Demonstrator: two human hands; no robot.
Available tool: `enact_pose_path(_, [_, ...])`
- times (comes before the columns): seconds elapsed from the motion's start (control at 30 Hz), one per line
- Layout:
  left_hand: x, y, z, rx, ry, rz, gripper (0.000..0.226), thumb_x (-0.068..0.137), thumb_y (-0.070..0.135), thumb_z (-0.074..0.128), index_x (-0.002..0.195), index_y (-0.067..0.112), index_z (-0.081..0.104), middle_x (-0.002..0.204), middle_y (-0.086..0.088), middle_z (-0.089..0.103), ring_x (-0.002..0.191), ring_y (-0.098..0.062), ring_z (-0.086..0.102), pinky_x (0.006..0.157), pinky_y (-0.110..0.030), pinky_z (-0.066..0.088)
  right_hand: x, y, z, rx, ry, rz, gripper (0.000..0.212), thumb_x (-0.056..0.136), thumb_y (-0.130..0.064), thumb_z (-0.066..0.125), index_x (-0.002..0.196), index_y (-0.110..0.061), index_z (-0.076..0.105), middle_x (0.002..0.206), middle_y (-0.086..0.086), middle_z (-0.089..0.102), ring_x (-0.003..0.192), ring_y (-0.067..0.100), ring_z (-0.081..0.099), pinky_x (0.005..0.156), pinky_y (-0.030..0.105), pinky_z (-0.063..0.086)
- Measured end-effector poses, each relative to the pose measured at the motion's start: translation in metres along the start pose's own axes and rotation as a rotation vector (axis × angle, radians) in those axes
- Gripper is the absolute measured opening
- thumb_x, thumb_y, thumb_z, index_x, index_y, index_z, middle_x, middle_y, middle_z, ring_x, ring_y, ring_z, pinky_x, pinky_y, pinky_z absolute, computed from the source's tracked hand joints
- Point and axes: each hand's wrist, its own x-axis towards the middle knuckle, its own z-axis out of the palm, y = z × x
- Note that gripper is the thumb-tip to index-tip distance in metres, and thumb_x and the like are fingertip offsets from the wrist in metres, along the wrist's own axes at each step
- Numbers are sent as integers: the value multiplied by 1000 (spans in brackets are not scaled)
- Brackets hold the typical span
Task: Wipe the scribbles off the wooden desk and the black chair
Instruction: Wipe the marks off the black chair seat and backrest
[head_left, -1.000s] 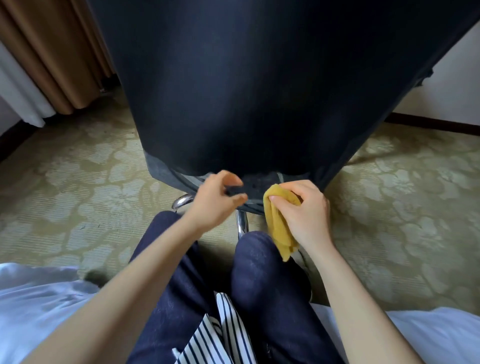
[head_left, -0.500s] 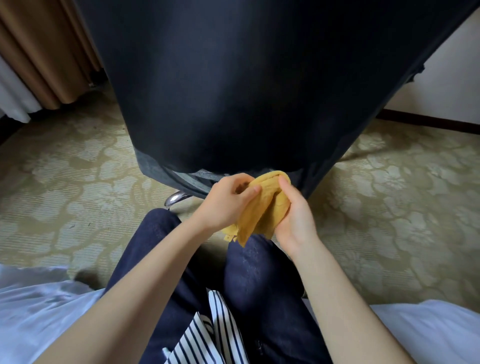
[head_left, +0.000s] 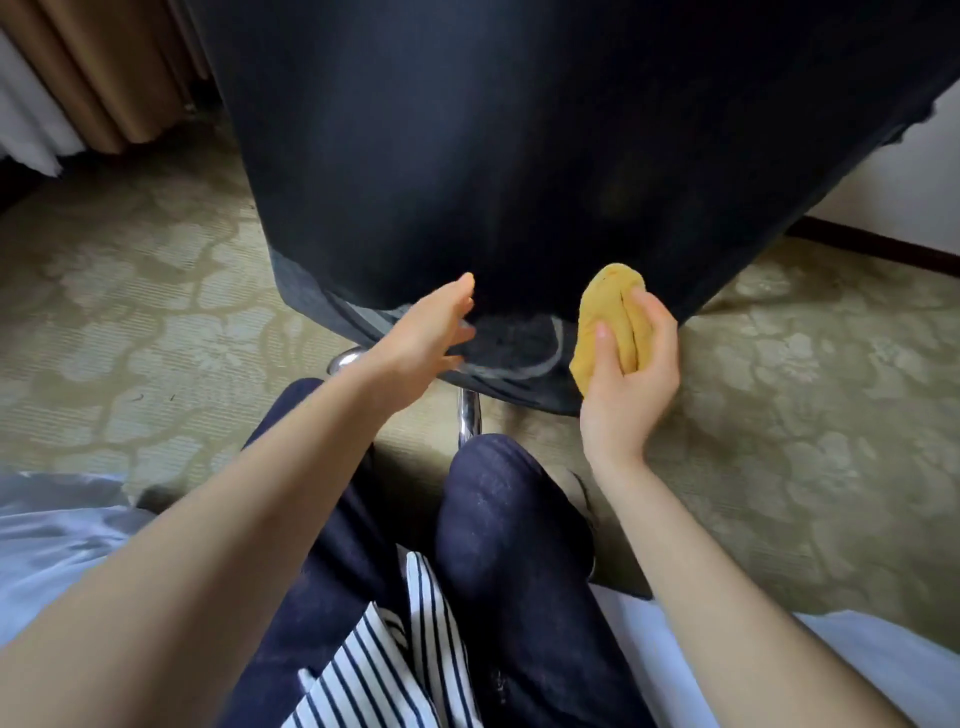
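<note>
Releasing the cloth (head_left: 613, 312), the left hand (head_left: 421, 343) opens toward the chair (head_left: 519, 156); the right hand (head_left: 628, 384) grips it folded, seemingly ready to wipe.

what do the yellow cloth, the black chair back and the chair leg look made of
The cloth: soft matte textile, probably cotton or microfibre; it folds and bunches in the right hand. The chair back: dark matte upholstery, likely fabric, with a fine weave-like grain near its lower edge; unsure. The leg: polished chrome-like metal tube, showing bright mirror highlights.
</note>
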Motion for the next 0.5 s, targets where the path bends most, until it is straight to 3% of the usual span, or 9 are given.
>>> enact_pose_path(0.13, [29, 30, -20, -181, 233, 108, 60, 97, 56, 26, 149, 26, 22, 156, 8, 22, 142, -13, 22, 118, -41, 16, 61, 18, 7, -441, -20, -932, 34, 86, 4, 59, 110, -19, 67, 105, 1, 68, 95, 18, 50, 83, 35, 34])
enact_pose_path(0.23, [39, 44, -21, -167, 285, 165, 64, 97, 57, 24, 149, 19, 22, 154, 1, 27, 142, -19, 24, 115, -38, 16, 101, 11, 30, -537, -62, -1380, 32, 93, 2, 54, 106, -21, 72, 98, -1, 71, 89, 19, 51, 76, 37, 34])
enact_pose_path(0.37, [44, 30, -17, -55, 332, 301, 65, 102, 43, 24, 149, 22, -17, 160, 5, -5, 144, -6, 4, 106, -21, 6, 106, 15, 70, -559, -222, -1640, 22, 88, -6, 66, 101, -22, 74, 97, -4, 72, 86, 16, 55, 76, 33, 36])
enact_pose_path(0.5, [55, 21, -25, 47, 252, 333, 63, 103, 41, 19, 145, 23, -25, 156, 4, -24, 141, -1, -6, 101, -13, 1, 89, 44, 98, -633, -486, -1702, 24, 89, -4, 63, 107, -15, 71, 98, 0, 70, 87, 17, 59, 76, 31, 37])
